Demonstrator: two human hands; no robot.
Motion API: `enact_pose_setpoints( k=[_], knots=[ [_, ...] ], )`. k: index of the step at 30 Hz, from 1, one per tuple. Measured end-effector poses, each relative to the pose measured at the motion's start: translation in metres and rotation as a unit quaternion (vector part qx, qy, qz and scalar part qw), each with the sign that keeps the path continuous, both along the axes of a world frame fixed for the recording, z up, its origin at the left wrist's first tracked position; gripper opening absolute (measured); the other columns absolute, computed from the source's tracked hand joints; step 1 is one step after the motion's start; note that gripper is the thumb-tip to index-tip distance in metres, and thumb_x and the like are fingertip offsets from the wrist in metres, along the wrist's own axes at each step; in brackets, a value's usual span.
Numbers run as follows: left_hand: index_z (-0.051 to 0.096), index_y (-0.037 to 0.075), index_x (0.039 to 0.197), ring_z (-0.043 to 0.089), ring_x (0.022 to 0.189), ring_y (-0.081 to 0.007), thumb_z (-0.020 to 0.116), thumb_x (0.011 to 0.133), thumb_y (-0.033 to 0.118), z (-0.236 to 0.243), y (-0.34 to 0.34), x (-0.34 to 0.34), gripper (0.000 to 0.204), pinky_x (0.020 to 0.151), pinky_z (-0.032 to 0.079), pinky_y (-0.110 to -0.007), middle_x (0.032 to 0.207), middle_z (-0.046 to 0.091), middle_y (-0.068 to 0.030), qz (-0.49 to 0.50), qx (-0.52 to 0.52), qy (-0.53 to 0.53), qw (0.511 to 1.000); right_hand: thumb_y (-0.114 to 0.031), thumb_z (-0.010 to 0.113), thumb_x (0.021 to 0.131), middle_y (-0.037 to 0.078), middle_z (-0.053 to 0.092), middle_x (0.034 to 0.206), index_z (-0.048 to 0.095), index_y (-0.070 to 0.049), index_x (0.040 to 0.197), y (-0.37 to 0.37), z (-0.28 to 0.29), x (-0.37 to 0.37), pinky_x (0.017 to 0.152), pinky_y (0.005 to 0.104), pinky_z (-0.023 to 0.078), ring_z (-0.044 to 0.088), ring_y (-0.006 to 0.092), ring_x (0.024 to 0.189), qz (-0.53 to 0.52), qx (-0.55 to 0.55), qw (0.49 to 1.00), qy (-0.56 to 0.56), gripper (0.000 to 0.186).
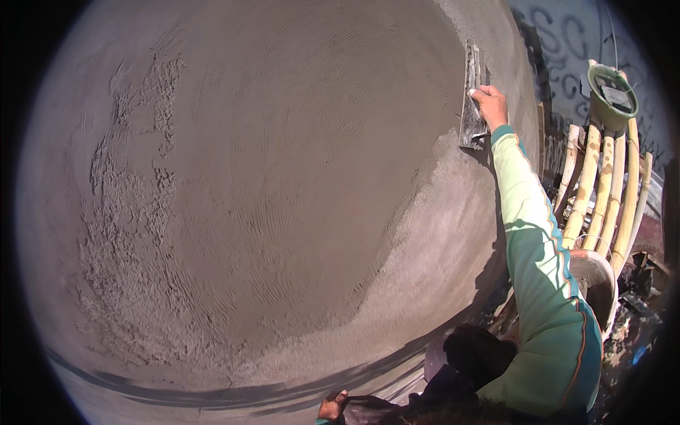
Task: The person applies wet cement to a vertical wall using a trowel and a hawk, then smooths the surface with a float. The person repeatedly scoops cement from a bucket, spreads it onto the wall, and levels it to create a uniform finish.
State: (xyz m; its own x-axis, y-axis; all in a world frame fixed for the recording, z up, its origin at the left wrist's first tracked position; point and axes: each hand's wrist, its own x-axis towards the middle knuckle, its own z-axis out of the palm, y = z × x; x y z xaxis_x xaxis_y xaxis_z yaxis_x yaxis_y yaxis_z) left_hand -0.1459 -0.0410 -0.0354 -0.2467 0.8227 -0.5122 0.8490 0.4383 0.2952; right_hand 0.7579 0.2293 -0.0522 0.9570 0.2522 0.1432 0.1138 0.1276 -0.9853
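My right hand (490, 108) is wrapped round the handle of a plastering trowel (469, 134). The long flat metal blade, smeared with mortar, stands nearly upright against the plastered wall (312, 163). It lies where the smooth, darker wet plaster meets a paler, rougher patch on the right. My right arm reaches far forward in a pale green sleeve with a teal cuff. Low in the picture, my left hand (333, 406) is closed beside a dark object (368, 411). Only part of that hand shows, and what it grips is hard to make out.
To the right runs a platform of bamboo poles (602, 188), with a green bucket (613, 98) at its far end. A mortar-stained tub (595, 280) sits beside my right arm. Rubble (637, 304) lies below the poles. A coarse, ridged plaster band (134, 212) covers the wall's left.
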Motion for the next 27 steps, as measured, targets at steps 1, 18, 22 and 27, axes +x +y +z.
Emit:
enact_pose_setpoints(
  k=[1,18,22,27],
  knots=[
    [0.074,0.003,0.118,0.068,0.115,-0.0357,0.065,0.095,0.054,-0.002,0.002,0.003,0.056,0.101,0.049,-0.042,0.116,0.074,-0.0216,0.005,0.001,0.001,1.000,-0.027,0.084,0.081,0.012,0.075,0.092,0.073,0.002,0.114,-0.001,-0.058,-0.013,0.061,0.0333,0.053,0.067,0.0195,0.066,0.051,0.052,0.986,0.149,0.046],
    [0.070,-0.002,0.118,0.072,0.099,-0.0326,0.067,0.098,0.045,0.055,-0.037,0.040,0.051,0.090,0.053,-0.040,0.103,0.076,-0.0217,-0.044,0.078,-0.042,0.995,-0.020,0.081,0.087,0.011,0.077,0.114,0.068,-0.004,0.129,-0.103,0.149,-0.343,0.080,0.0313,0.059,0.075,0.0184,0.092,0.383,0.231,0.850,-0.278,0.047],
    [0.068,-0.002,0.122,0.072,0.096,-0.0277,0.067,0.098,0.043,0.044,-0.047,0.025,0.052,0.088,0.053,-0.038,0.100,0.076,-0.0190,-0.048,0.104,-0.063,0.991,-0.016,0.079,0.081,0.004,0.071,0.083,0.069,-0.008,0.129,-0.144,0.141,-0.438,0.061,0.0332,0.053,0.067,0.0207,0.062,0.400,0.160,0.786,-0.443,0.050],
    [0.064,-0.001,0.129,0.069,0.096,-0.0223,0.064,0.101,0.043,0.050,-0.055,0.019,0.052,0.086,0.053,-0.034,0.103,0.075,-0.0170,-0.014,0.087,-0.129,0.988,-0.022,0.066,0.084,-0.001,0.055,0.066,0.070,-0.010,0.128,-0.155,0.078,-0.507,0.058,0.0314,0.045,0.059,0.0134,0.056,0.357,0.140,0.640,-0.666,0.046]
  ],
)
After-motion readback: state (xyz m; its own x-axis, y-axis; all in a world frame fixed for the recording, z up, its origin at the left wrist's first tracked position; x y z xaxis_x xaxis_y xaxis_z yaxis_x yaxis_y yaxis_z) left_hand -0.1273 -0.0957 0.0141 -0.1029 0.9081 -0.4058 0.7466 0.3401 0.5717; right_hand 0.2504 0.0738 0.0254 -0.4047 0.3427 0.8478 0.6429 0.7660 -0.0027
